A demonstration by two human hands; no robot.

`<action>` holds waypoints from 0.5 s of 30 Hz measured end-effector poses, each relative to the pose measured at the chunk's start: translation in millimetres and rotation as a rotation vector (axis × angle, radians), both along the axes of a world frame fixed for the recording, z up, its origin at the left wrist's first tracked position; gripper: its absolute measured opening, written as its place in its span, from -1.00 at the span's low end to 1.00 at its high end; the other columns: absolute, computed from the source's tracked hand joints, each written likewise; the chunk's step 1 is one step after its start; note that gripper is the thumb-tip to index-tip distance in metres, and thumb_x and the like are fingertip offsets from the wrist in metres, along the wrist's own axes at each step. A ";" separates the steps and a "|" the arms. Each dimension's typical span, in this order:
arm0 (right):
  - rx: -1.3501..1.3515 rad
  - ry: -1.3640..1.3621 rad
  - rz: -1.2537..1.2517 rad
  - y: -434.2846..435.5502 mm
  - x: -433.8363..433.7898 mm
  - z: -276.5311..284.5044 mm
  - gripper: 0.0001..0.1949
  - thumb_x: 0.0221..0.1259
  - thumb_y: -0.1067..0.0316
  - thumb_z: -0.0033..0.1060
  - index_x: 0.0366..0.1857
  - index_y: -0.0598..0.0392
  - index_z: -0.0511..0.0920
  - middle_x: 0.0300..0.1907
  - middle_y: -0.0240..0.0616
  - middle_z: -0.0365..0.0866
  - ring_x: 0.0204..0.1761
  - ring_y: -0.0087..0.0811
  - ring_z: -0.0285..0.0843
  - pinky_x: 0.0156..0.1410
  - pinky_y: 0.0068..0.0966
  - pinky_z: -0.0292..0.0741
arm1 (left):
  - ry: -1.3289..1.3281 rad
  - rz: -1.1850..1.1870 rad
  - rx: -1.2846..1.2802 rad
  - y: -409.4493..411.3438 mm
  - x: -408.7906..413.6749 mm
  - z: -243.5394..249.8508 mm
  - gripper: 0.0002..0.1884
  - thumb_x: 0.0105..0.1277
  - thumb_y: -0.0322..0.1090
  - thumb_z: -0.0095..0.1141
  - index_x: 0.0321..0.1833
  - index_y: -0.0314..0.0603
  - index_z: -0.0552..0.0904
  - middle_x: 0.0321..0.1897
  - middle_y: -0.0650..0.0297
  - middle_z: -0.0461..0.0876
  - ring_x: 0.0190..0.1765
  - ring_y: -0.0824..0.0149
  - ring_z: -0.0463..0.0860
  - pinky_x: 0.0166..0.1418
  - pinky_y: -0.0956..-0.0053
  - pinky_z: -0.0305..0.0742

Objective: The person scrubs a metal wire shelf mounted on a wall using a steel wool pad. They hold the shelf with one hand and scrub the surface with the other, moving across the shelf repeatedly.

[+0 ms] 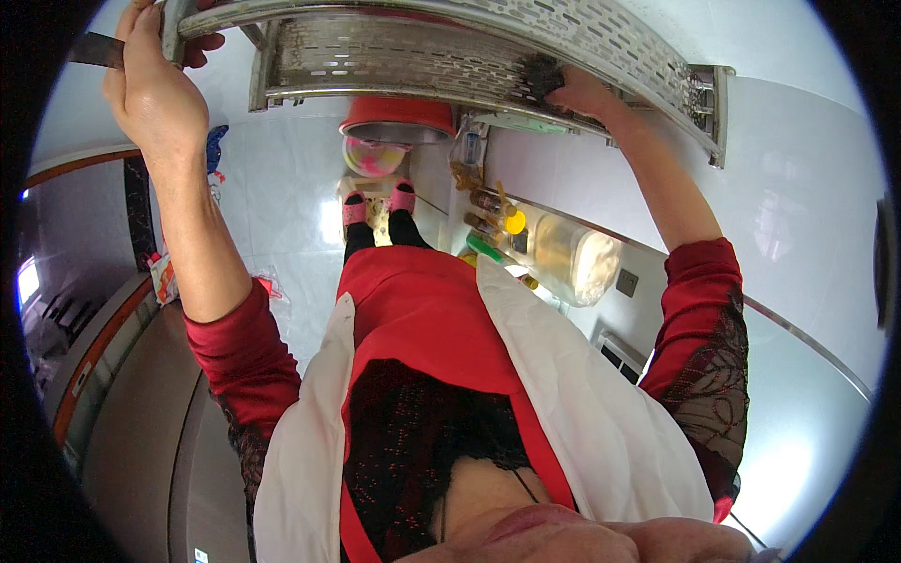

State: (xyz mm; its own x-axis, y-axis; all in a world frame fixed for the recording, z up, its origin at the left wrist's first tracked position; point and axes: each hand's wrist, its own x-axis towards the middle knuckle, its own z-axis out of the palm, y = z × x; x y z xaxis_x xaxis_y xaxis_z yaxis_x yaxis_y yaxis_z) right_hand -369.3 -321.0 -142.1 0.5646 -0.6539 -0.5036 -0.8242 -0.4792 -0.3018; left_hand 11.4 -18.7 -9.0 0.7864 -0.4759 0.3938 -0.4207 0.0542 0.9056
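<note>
A perforated stainless-steel wall rack [394, 60] spans the top of the view, its slotted shelves stained brown in places. My left hand [165, 91] is wrapped around the upright bar at the rack's left end; a flat dark strip [97, 51] sticks out beside it, and whether the hand also holds it I cannot tell. Towards the rack's right end, my right hand [581, 91] reaches between the shelves and grips a dark, coarse scouring pad [543, 76], which lies against the slotted metal. Part of the right hand is hidden by the upper shelf's rail.
Below the rack are a red basin [398, 116] and a pink-and-yellow bowl [373, 156]. My slippered feet stand on a pale raised surface [380, 186]. Sauce bottles [486, 203] and a large clear container [556, 246] stand by the tiled wall at right. A brown cabinet [134, 394] is at lower left.
</note>
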 end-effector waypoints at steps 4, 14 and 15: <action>-0.565 0.135 0.414 29.5 9.4 39.0 -0.50 -0.19 0.28 0.30 -0.10 0.34 0.50 -0.07 0.16 0.53 0.05 0.00 0.44 0.19 -0.29 0.35 | 0.029 -0.013 -0.010 1.9 4.2 -0.9 -0.59 0.41 -0.38 -0.40 0.10 -0.33 0.54 -0.18 0.12 0.67 -0.35 0.40 0.62 -0.31 0.62 0.40; -0.430 0.081 0.268 51.9 10.8 13.5 -0.31 -0.05 0.19 0.16 0.26 0.20 0.26 0.32 0.18 0.18 0.35 0.04 0.14 0.44 -0.32 0.11 | 0.058 -0.039 0.025 -1.8 5.2 -3.8 -0.55 0.41 -0.31 -0.44 0.15 -0.28 0.52 -0.05 0.13 0.63 -0.12 0.40 0.59 -0.20 0.61 0.38; -0.360 0.119 0.254 59.2 28.1 20.9 -0.32 -0.04 0.18 0.15 0.26 0.16 0.27 0.30 0.14 0.22 0.33 0.03 0.17 0.43 -0.31 0.13 | 0.066 -0.033 0.028 -1.3 6.0 -4.0 -0.55 0.41 -0.31 -0.44 0.16 -0.27 0.51 -0.05 0.13 0.63 -0.11 0.40 0.59 -0.20 0.61 0.37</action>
State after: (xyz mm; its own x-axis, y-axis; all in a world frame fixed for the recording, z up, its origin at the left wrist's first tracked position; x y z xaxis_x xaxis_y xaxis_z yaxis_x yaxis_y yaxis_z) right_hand -341.2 -261.8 -121.2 0.6815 -0.6476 -0.3410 -0.6860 -0.7275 0.0107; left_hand 17.4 -20.0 -13.0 0.7938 -0.5121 0.3281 -0.3588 0.0413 0.9325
